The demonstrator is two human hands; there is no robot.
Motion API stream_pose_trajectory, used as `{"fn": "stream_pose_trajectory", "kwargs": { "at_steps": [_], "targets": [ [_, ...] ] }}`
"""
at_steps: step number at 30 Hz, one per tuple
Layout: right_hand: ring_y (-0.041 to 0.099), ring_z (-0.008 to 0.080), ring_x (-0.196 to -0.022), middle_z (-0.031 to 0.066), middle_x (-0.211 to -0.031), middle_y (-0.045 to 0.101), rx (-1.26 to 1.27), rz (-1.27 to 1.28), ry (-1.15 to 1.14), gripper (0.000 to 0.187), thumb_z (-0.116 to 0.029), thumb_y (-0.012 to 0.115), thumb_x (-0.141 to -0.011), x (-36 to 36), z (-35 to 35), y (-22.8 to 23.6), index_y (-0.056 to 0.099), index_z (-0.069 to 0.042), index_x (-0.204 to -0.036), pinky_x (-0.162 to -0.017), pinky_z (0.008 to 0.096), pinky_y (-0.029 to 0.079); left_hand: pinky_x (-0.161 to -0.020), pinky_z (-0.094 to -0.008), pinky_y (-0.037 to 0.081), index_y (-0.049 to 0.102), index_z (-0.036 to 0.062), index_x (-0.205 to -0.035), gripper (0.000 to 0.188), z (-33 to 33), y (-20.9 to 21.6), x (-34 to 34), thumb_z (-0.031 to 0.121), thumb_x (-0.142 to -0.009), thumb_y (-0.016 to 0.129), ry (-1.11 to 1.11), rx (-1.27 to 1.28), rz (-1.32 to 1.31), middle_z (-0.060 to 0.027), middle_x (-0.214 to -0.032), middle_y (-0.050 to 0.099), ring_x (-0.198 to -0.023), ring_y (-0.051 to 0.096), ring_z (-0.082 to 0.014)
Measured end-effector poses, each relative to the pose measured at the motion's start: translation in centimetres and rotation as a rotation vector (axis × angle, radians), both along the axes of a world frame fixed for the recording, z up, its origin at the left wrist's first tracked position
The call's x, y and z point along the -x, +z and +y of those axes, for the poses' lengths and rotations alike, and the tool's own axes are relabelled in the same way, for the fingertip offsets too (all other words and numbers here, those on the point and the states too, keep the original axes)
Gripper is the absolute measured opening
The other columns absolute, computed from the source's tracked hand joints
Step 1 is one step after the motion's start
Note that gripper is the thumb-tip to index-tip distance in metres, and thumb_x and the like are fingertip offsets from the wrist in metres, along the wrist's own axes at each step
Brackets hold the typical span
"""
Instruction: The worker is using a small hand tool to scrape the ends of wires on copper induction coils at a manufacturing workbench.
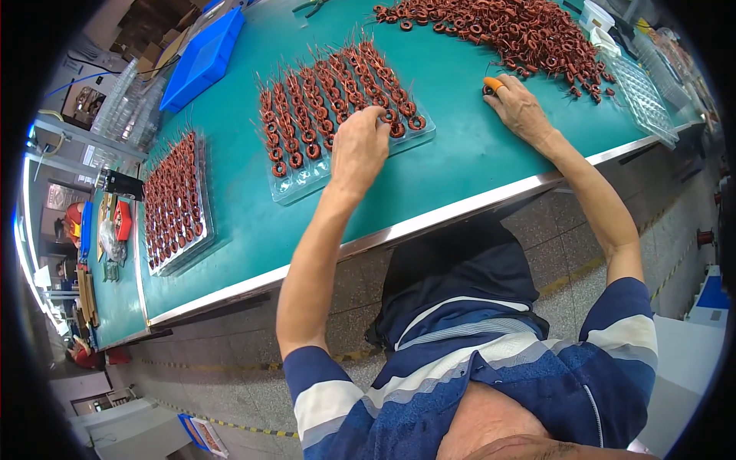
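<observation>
The left hand (360,149) bends its fingers over a tray (308,190) of coils (312,151) (whether gripping, one cannot tell); the right hand's (523,112) fingers pinch a dark ring (487,90), a pile (502,31) beyond them.

We list: tray coils (322,100), part-hidden by left hand (360,147); coil heap (510,34), cut off above; dark piece (487,90) at right hand (523,111), indistinct.

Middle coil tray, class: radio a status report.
Left hand over coil tray, grip unclear. Right hand near coil heap. Tray rows mostly filled; left hand hides some coils.
</observation>
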State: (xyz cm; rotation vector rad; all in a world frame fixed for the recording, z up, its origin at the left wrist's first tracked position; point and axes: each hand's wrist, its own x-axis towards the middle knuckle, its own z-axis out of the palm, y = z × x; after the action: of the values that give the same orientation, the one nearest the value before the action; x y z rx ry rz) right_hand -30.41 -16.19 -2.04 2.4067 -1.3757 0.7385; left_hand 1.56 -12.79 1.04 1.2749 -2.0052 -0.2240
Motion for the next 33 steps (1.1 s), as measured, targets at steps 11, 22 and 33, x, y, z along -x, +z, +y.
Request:
{"fn": "stream_pose_trajectory", "kwargs": {
  "at_steps": [11, 22, 33],
  "targets": [
    [0.055, 0.0259, -0.089, 0.0117, -0.095, 0.055, -0.004, -0.087, -0.013, 0.029, -0.017, 0.063, -0.088, 0.5, 0.1, -0.5, 0.057, 0.003, -0.108, -0.079, 0.0359, 0.048, -0.069, -0.034, 0.051, 0.07, 0.0025, -0.093, 0.019, -1.9, 1.9, 0.6, 0.017, -0.08, 0.066, -0.141, -0.496, -0.025, -0.0117, -0.079, 0.07, -0.074, 0.067, -0.0215],
    [0.055, 0.0263, -0.091, 0.0119, -0.096, 0.056, -0.037, -0.154, -0.009, 0.031, -0.018, 0.065, -0.086, 0.7, 0.4, -0.1, 0.058, 0.003, -0.108, -0.08, 0.0364, 0.049, -0.067, -0.0363, 0.051, 0.071, 0.0025, -0.086, 0.021, -1.3, 0.7, 2.0, 0.023, -0.081, 0.068, 0.08, -0.295, 0.014, -0.0153, -0.073, 0.068, -0.068, 0.067, -0.0273],
    [0.063, 0.0268, -0.086, 0.0136, -0.098, 0.062, -0.015, -0.46, 0.228, 0.035, -0.014, 0.073, -0.079, -4.9, 6.5, 3.6, 0.062, -0.001, -0.11, -0.073, 0.0342, 0.054, -0.062, -0.0274, 0.049, 0.061, -0.0013, -0.104, 0.023, 5.4, 1.6, 3.6, 0.019, -0.093, 0.059, -0.141, -0.557, 0.593, -0.0095, -0.08, 0.067, -0.068, 0.062, -0.0131]
  ]
}}
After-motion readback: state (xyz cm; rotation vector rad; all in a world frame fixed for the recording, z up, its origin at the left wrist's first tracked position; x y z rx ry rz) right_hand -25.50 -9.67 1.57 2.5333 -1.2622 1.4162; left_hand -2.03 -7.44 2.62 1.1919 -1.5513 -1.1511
